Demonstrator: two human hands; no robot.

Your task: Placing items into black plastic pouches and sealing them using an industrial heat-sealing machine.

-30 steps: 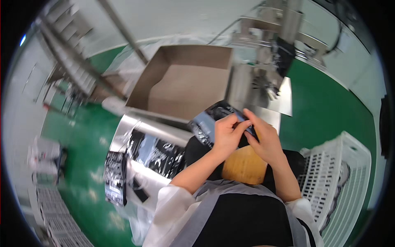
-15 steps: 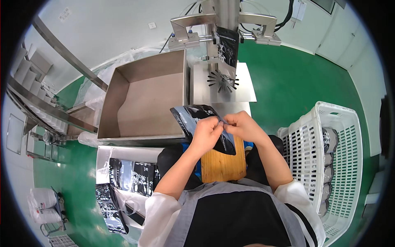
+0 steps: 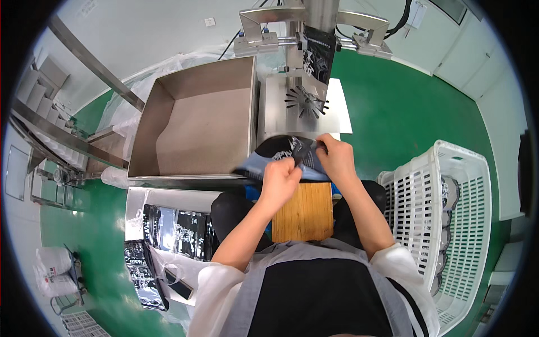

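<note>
You held a dark printed pouch between both hands, just in front of the steel filling machine and above the wooden board that lay over your lap. Your left hand had its fingers curled tight and pinched on the pouch's near edge, the knuckles toward the camera. Your right hand gripped the pouch's right side, with its fingers closed over the top corner. The pouch was tilted and bulged open between the two hands, its pale blue-grey inner side showing at the left; whether it touched the board I could not tell.

A second dark pouch hung at the machine's spout, over a plate with a fan of slots. To your left stood an open steel hopper, holding tan material. Lower left, flat dark pouches lay stacked in clear plastic, with more near the green floor. On your right sat a white slatted basket with filled pouches just visible inside.
</note>
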